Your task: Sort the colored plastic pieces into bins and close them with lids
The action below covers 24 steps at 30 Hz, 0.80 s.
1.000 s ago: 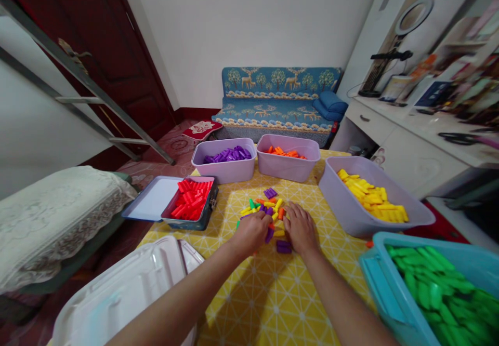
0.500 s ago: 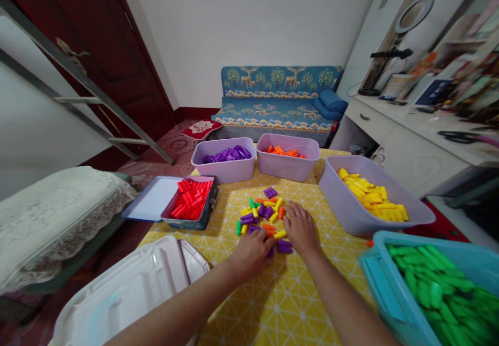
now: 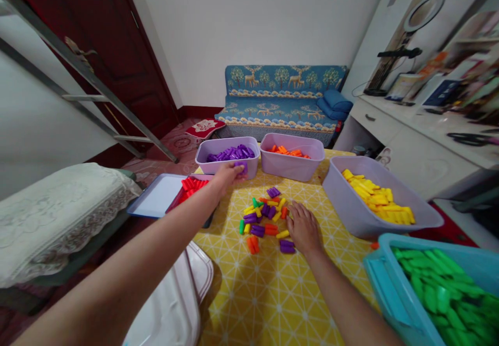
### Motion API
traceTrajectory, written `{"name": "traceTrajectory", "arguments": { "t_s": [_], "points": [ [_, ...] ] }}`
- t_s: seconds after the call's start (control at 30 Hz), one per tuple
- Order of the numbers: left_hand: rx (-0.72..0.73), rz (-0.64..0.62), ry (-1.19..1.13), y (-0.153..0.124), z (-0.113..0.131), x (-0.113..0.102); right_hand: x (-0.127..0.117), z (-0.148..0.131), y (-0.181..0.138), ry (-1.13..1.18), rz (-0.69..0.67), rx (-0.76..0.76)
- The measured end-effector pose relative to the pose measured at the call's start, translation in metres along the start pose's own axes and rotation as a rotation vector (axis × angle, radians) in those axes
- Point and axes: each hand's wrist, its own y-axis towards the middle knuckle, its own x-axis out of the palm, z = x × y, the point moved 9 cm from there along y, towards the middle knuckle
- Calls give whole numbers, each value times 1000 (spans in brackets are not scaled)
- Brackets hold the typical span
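Note:
My left hand (image 3: 227, 174) is stretched out to the front wall of the lilac tub of purple pieces (image 3: 218, 151), fingers closed on a purple piece (image 3: 242, 167). My right hand (image 3: 303, 226) lies flat on the yellow tablecloth (image 3: 273, 294), fingers spread, at the right edge of a loose pile of purple, yellow, orange and green pieces (image 3: 265, 216). Two purple pieces (image 3: 287, 245) lie just left of its wrist.
A lilac tub of orange pieces (image 3: 291, 163) stands beside the purple one. A larger lilac tub of yellow pieces (image 3: 346, 200) is on the right, a blue bin of green pieces (image 3: 378, 273) at near right. An open box of red pieces (image 3: 191, 186) and a white lid (image 3: 175, 309) are on the left.
My left hand has left the pile and reached forward to the purple tub, carrying a purple piece. My right hand has stayed on the cloth by the pile.

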Motion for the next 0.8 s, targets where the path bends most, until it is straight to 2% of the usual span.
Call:
{"name": "traceTrajectory", "arguments": {
  "t_s": [0.1, 0.17, 0.2, 0.27, 0.37, 0.47, 0.53, 0.63, 0.8],
  "points": [
    [118, 70, -96, 29, 50, -17, 0, 0, 0, 1, -3, 0],
    [238, 102, -128, 33, 63, -23, 0, 0, 1, 4, -6, 3],
    [282, 108, -104, 31, 61, -23, 0, 0, 1, 7, -8, 4],
    [302, 74, 60, 22, 39, -18, -1, 0, 1, 12, -11, 6],
    [240, -99, 497, 2, -19, 3, -2, -1, 1, 21, -13, 10],
    [204, -181, 650, -23, -70, 13, -3, 0, 1, 22, -14, 14],
    [227, -223, 783, -39, -93, 22, -3, -1, 1, 23, -12, 12],
    [319, -224, 892, -59, -111, 38, -2, -1, 1, 26, -10, 8],
    [348, -107, 768, -74, -118, 55, -2, -1, 0, 30, 15, 1]
  ]
}}
